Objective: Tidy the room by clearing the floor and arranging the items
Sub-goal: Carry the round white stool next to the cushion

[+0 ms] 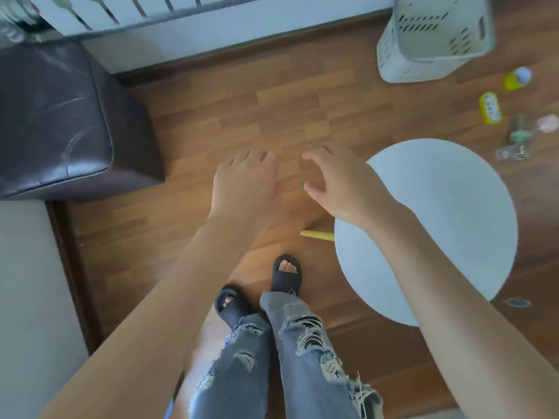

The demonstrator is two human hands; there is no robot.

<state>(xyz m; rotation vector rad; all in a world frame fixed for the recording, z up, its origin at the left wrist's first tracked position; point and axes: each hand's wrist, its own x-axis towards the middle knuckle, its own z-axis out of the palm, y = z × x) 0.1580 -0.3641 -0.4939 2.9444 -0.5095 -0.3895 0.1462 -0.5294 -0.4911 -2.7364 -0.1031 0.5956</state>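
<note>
Under my feet the wood floor [242, 95] carries a dark ottoman [60, 116] at its left edge, a white basket [432, 46], a yellow bottle [517, 78] and a yellow stick [317, 234].

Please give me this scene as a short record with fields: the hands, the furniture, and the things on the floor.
left hand: holds nothing, above the floor
right hand: holds nothing, relaxed, near the table edge
furniture: round white table; dark leather ottoman
floor items: white laundry basket; yellow bottle; yellow stick, partly under the table; clear containers

Two empty hands over wood floor [242, 110], white basket [432, 37], round table [447, 207]
</note>
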